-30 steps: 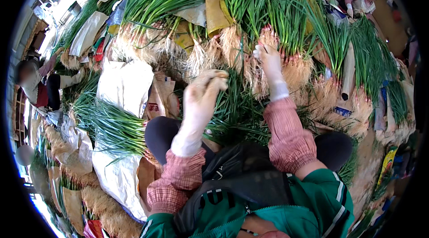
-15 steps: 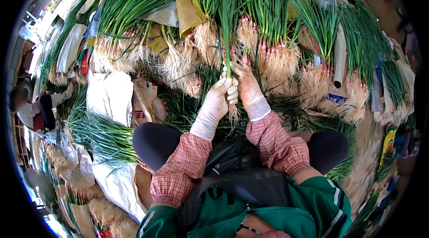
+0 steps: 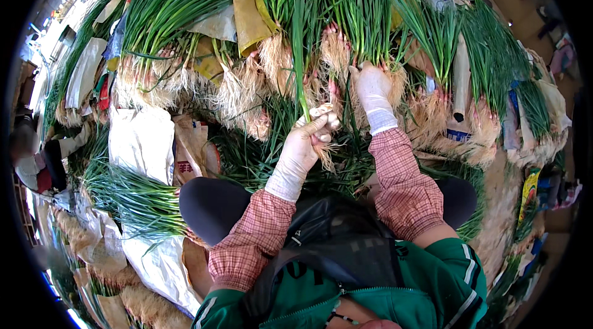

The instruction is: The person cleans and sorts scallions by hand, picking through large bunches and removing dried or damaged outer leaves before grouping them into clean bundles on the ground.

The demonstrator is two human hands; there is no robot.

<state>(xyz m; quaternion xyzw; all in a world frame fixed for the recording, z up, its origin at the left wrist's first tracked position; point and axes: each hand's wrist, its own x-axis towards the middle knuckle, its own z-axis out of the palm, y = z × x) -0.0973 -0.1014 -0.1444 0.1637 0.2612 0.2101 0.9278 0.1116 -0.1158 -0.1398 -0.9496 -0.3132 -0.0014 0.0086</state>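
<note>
Closed in a pale glove, my left hand (image 3: 301, 144) grips a spring onion (image 3: 299, 70) near its base. The long green leaves rise away from me, and pale roots hang below the fist. My right hand (image 3: 373, 88), also gloved, is stretched forward to the roots and pinkish bulbs of a row of spring onions (image 3: 364, 26). Its thumb points left; its other fingers are mostly hidden among the stems, so whether they grip any cannot be told.
Loose green leaves (image 3: 247, 150) litter the ground between my knees. To the left lie a white sack (image 3: 142, 144) and another bunch of spring onions (image 3: 139, 196). A yellow-brown sheet (image 3: 250, 8) divides the far row. Other people sit at the far right and left edge.
My right hand has left the spring onion beside my left hand and moved forward and right to the row. My left hand still holds its spring onion, now slightly lower and tilted left.
</note>
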